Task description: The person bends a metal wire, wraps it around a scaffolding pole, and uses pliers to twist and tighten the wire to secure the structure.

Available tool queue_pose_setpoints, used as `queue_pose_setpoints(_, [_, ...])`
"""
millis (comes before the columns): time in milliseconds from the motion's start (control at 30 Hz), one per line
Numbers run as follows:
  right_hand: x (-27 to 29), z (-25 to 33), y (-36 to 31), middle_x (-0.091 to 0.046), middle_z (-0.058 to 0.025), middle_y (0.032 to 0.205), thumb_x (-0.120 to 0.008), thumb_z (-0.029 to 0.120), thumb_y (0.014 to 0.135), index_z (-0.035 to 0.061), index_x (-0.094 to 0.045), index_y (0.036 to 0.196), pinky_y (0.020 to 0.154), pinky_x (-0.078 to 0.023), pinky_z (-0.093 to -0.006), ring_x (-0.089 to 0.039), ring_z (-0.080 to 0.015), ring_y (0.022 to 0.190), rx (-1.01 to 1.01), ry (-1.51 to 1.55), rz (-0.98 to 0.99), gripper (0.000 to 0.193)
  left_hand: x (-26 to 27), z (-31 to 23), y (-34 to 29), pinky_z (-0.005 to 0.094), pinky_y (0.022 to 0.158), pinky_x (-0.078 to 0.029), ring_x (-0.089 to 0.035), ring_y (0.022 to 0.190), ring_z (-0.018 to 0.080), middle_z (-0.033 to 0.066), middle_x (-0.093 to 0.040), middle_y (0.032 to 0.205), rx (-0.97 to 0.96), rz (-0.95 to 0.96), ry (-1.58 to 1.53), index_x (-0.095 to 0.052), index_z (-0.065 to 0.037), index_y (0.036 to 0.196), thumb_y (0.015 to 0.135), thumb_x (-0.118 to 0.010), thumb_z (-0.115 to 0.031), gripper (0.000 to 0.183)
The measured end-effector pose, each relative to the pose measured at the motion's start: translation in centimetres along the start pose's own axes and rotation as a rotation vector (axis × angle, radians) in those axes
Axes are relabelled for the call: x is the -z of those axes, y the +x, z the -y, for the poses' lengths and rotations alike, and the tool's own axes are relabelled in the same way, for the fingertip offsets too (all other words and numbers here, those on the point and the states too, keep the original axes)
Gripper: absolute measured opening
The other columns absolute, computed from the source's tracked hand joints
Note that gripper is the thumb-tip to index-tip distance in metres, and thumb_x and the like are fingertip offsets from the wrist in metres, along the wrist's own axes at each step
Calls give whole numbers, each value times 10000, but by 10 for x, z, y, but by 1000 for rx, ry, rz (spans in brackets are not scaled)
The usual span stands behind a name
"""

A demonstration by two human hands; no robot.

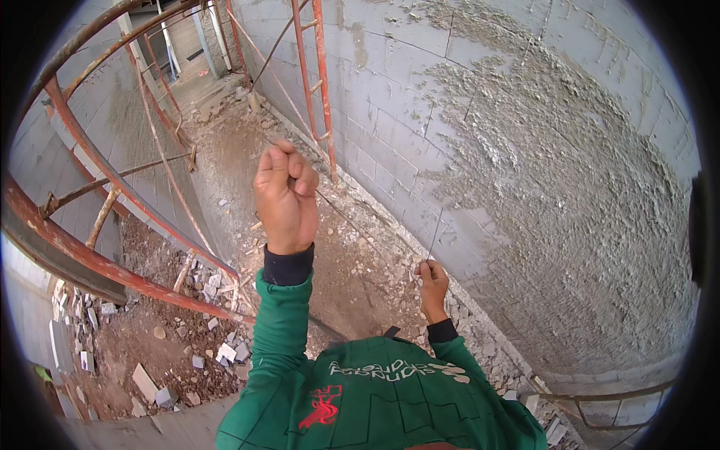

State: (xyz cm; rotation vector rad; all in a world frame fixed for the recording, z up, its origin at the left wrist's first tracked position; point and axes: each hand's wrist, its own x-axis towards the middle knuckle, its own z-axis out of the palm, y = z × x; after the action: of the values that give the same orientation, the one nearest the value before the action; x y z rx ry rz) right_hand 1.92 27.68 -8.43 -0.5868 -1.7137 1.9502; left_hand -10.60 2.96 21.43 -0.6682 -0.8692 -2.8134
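My left hand (286, 199) is raised in front of me, its fingers curled in a pinch. A thin dark wire or string (336, 208) shows on both sides of its fingertips and slants down to the right. Lower and nearer the wall, my right hand (433, 289) pinches another thin dark line (436, 234) that rises from its fingertips. Whether both lines are one piece, I cannot tell. The grey block wall (390, 150) stands to the right, partly covered with rough wet-looking mortar (577, 217).
Red, rusty scaffolding (127, 270) curves along the left, and an upright ladder-like frame (319, 90) stands against the wall ahead. Broken block pieces (229, 351) and rubble lie on the dirt floor (337, 292). A metal bar frame (607, 395) is at the lower right.
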Motion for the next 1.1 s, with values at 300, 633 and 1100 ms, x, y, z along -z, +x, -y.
queue_pose_setpoints(300, [160, -153, -2, -669, -49, 827, -598, 135, 1022, -22, -666, 1006, 688, -511, -320, -618, -139, 738, -122, -55, -507, 172, 49, -148, 60, 252, 533, -306, -357, 597, 89, 18, -422, 781, -90, 244, -379, -520, -12, 1125, 1111, -408, -118, 155])
queue_pose_setpoints(633, [234, -59, 41, -619, -35, 786, -600, 147, 1027, -28, -680, 1037, 622, -465, -313, -543, -124, 666, 151, -416, -557, 192, 75, -159, 65, 223, 502, -294, -361, 571, 61, -22, -469, 756, -241, 68, 359, -581, -9, 1121, 1088, -503, -166, 178])
queue_pose_setpoints(1100, [-60, 156, -17, -726, -142, 950, -633, 118, 1008, -31, -712, 1127, 675, -490, -282, -624, -144, 739, 565, -313, 166, 206, 24, 67, -41, 190, 540, -315, -408, 610, 34, -39, -524, 707, 486, 226, 553, -640, 33, 1312, 1071, -553, -184, 335])
